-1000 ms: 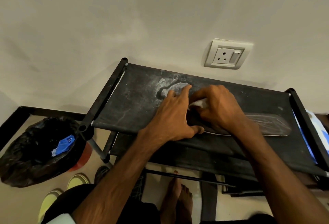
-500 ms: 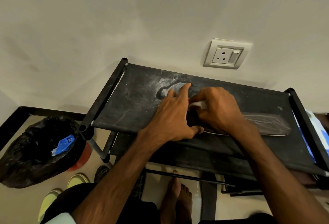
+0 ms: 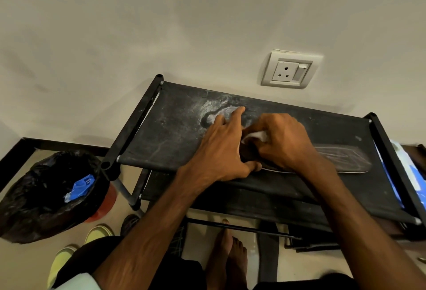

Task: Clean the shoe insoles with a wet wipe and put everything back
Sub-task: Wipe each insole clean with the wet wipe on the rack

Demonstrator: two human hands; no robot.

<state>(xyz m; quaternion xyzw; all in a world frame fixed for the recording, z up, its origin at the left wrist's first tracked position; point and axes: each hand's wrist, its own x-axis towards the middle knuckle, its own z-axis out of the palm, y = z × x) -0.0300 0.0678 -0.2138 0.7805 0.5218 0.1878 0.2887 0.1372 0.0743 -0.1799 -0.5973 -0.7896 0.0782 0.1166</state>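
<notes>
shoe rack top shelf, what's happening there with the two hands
A person is cleaning a dark insole that lies on the top shelf of the black shoe rack. The left grip, fingers straight, presses down at the insole's left end to steady it. The right grip holds a white wet wipe against the insole beside it. The insole's right part lies uncovered. A bin lined with a black bag stands on the floor to the left.

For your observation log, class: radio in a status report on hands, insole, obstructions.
Left hand flat, steadying insole end on shoe rack. Right hand grips wet wipe against insole. Nothing blocking, over.
</notes>
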